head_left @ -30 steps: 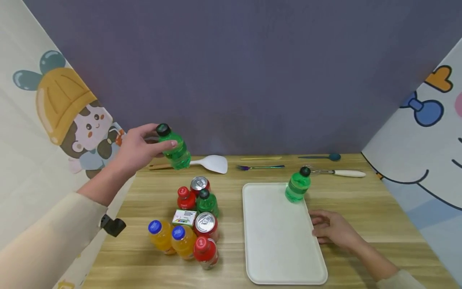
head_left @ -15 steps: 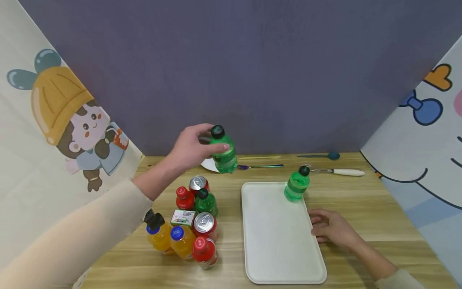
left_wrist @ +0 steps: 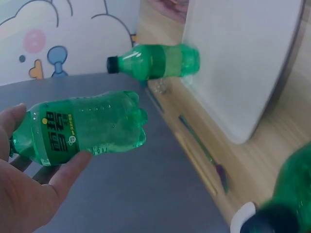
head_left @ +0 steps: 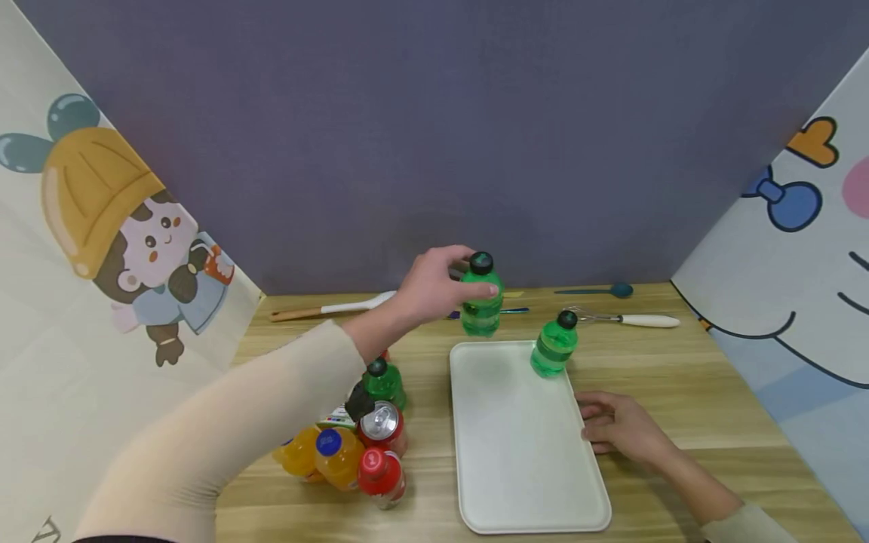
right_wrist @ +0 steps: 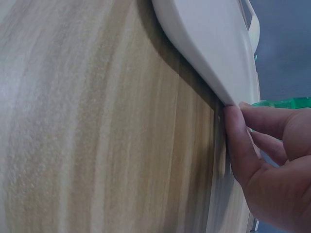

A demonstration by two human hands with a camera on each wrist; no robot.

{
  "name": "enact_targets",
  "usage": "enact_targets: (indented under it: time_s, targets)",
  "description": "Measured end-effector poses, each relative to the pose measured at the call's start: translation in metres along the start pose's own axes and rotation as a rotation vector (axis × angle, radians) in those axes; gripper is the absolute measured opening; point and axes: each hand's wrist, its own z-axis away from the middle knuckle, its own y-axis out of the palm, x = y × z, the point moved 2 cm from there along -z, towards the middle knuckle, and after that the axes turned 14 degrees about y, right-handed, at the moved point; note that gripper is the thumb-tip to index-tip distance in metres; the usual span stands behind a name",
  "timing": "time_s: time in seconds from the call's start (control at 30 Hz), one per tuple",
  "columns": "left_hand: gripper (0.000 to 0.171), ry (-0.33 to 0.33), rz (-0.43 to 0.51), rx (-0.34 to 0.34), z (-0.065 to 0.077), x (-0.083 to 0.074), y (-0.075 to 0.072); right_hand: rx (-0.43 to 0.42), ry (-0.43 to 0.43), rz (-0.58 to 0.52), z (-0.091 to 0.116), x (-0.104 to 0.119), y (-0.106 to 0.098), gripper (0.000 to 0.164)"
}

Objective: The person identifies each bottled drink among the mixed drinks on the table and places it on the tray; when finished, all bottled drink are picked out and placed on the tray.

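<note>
My left hand (head_left: 437, 286) grips a green soda bottle (head_left: 480, 305) around its upper half, held upright above the far left corner of the white tray (head_left: 529, 452). In the left wrist view the bottle's dark label (left_wrist: 57, 131) shows between thumb and fingers. A second green soda bottle (head_left: 554, 348) stands on the tray's far right corner. At the tray's right edge my right hand (head_left: 621, 426) pinches the rim; the right wrist view shows thumb and forefinger (right_wrist: 267, 119) meeting at it.
Left of the tray stand a green bottle (head_left: 385, 385), a red can (head_left: 382, 426), a red-capped bottle (head_left: 382, 477) and orange juice bottles (head_left: 338, 460), partly behind my left sleeve. Along the back lie a spatula (head_left: 326, 310), a whisk (head_left: 627, 320) and a dark spoon (head_left: 611, 290).
My left hand has carried the green soda bottle rightward, from over the spatula to the tray's far left corner. The right hand stays at the tray's edge.
</note>
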Motion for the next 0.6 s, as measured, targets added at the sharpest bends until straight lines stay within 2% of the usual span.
enact_targets:
  time_s: [0.3,0.6]
  targets:
    - [0.046,0.005,-0.053,0.071,-0.020,0.013,0.043,0.010,0.003,-0.010,-0.002,-0.005,-0.001,0.070]
    - [0.050,-0.068,-0.038,0.102,-0.028,0.026,0.080,0.017,0.005,-0.006,-0.002,-0.003,-0.001,0.068]
